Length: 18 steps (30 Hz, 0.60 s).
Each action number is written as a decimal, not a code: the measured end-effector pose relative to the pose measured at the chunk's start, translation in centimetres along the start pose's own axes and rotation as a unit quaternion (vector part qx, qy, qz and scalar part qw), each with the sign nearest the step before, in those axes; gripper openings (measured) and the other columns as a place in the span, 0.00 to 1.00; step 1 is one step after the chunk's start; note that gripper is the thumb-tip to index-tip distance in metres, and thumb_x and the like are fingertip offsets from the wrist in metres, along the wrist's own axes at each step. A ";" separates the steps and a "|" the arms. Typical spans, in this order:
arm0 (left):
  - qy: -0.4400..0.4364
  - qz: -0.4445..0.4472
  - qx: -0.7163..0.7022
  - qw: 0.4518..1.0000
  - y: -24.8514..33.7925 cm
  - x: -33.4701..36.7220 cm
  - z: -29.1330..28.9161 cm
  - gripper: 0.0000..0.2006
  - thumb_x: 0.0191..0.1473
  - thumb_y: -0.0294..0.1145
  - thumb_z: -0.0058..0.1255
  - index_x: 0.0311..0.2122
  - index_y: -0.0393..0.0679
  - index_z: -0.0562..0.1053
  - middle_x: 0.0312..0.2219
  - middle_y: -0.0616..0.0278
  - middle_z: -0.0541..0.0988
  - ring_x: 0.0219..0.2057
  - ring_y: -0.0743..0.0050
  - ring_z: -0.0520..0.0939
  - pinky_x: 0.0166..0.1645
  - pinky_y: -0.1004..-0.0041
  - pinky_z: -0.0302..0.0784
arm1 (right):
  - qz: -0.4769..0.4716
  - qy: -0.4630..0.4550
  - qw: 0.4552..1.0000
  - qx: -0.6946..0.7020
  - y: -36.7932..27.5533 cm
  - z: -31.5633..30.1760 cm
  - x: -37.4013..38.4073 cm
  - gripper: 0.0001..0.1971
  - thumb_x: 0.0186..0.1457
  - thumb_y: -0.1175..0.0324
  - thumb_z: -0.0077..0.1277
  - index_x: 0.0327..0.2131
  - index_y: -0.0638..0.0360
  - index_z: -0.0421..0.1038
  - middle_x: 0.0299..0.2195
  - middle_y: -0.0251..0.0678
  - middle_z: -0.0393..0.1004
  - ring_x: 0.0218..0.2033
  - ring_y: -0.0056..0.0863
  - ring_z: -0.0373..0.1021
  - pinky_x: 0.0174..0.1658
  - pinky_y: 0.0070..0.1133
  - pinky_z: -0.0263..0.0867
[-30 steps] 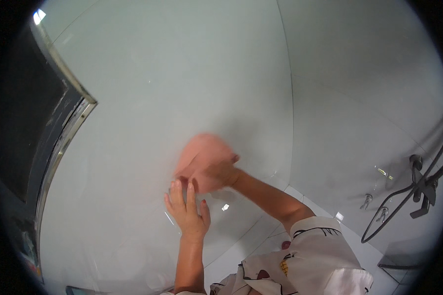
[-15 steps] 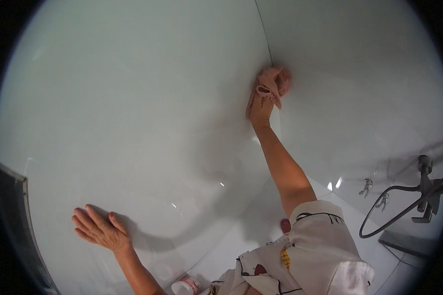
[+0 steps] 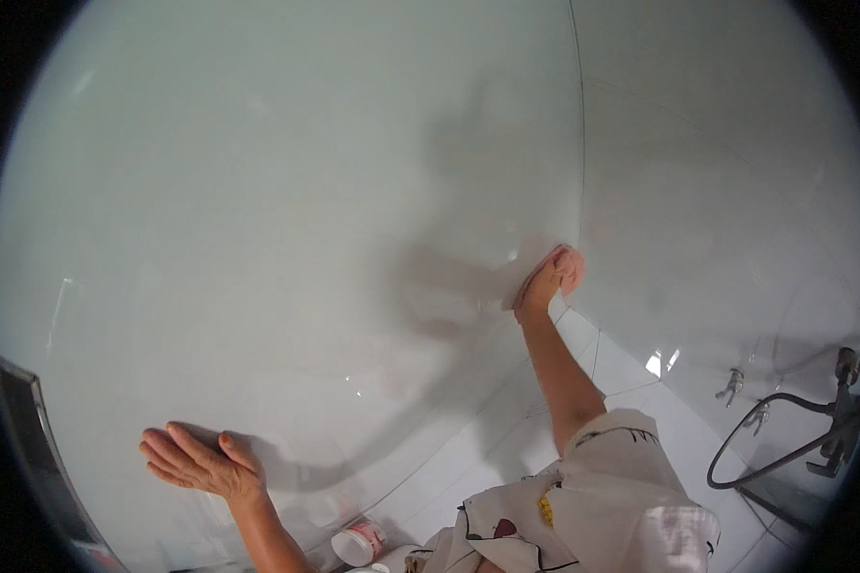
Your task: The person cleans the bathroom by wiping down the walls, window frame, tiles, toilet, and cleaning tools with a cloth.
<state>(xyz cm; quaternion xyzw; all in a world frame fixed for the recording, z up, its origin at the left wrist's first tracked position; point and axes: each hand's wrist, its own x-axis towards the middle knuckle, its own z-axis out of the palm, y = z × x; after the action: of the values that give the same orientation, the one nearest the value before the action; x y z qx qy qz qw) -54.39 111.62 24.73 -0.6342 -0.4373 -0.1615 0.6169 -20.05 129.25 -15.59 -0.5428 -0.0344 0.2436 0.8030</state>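
My right hand (image 3: 539, 286) presses a pink cloth (image 3: 569, 267) against the pale glossy wall (image 3: 287, 210), low down beside the corner where two walls meet. The cloth is bunched, and part of it covers my fingers. Off to the left, my left hand (image 3: 203, 462) lies flat on the same wall with its fingers stretched out and nothing held. A shadow of my body and arms falls across the wall between the two hands.
Two small metal taps (image 3: 731, 386) and a shower fitting with a looped dark hose (image 3: 726, 449) are on the right wall. A white and red tub (image 3: 358, 542) stands on the floor near my clothing. At the far left is a dark-framed opening (image 3: 43, 449).
My right hand with the pink cloth has slid down the wall along the corner. My left hand stays flat on the wall in nearly the same place. The view has shifted slightly.
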 end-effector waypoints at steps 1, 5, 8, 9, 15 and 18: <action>-0.003 0.002 -0.010 1.000 0.1 0.0 0.2 0.30 0.63 0.49 0.28 0.62 0.38 0.54 0.63 0.45 0.50 0.66 0.47 0.48 0.66 0.52 0.35 | -0.075 -0.003 0.996 -0.050 -0.3 0.2 -0.5 0.23 0.61 0.60 0.35 0.56 0.64 0.57 0.54 0.36 0.61 0.55 0.31 0.58 0.56 0.24 0.54; -0.007 -0.006 -0.035 0.999 -0.1 -0.1 0.5 0.29 0.63 0.48 0.30 0.62 0.39 0.56 0.63 0.46 0.52 0.65 0.47 0.49 0.66 0.53 0.33 | -0.120 -0.318 0.913 -0.228 -6.8 1.8 -4.2 0.14 0.57 0.67 0.39 0.43 0.66 0.64 0.40 0.39 0.67 0.39 0.35 0.63 0.41 0.29 0.59; -0.007 -0.024 -0.051 0.998 -0.9 -0.1 1.0 0.27 0.63 0.47 0.32 0.60 0.40 0.60 0.62 0.45 0.55 0.65 0.47 0.51 0.66 0.53 0.32 | -0.491 -0.153 0.814 -0.268 -17.6 8.1 -16.8 0.09 0.54 0.64 0.48 0.32 0.61 0.70 0.31 0.42 0.70 0.34 0.30 0.66 0.34 0.28 0.62; -0.004 -0.026 -0.057 0.998 -0.9 0.2 0.8 0.27 0.62 0.47 0.33 0.61 0.42 0.59 0.63 0.49 0.55 0.65 0.51 0.51 0.66 0.54 0.33 | -0.487 -0.152 0.815 -0.273 -21.1 8.9 -19.0 0.09 0.54 0.64 0.48 0.32 0.61 0.70 0.31 0.42 0.70 0.34 0.30 0.66 0.34 0.28 0.62; 0.016 -0.025 -0.094 0.995 -1.4 0.3 0.7 0.24 0.62 0.45 0.35 0.58 0.43 0.64 0.60 0.49 0.60 0.64 0.55 0.54 0.67 0.59 0.33 | -0.398 -0.338 0.839 -0.150 -27.6 9.1 -22.1 0.20 0.46 0.65 0.53 0.42 0.63 0.63 0.45 0.44 0.62 0.41 0.42 0.62 0.46 0.33 0.59; 0.018 -0.018 -0.120 0.992 -1.1 0.7 0.1 0.23 0.61 0.42 0.37 0.57 0.43 0.65 0.59 0.50 0.62 0.64 0.56 0.56 0.67 0.61 0.34 | -0.526 -0.143 0.816 -0.190 -18.4 7.5 -18.8 0.15 0.47 0.67 0.50 0.39 0.62 0.64 0.41 0.42 0.65 0.40 0.39 0.63 0.45 0.32 0.60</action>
<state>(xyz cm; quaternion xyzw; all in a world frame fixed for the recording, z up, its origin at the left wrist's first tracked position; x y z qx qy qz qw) -54.82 111.77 25.92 -0.6928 -0.4149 -0.2356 0.5408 -32.51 122.23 7.71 -0.5427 -0.4752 -0.1525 0.6756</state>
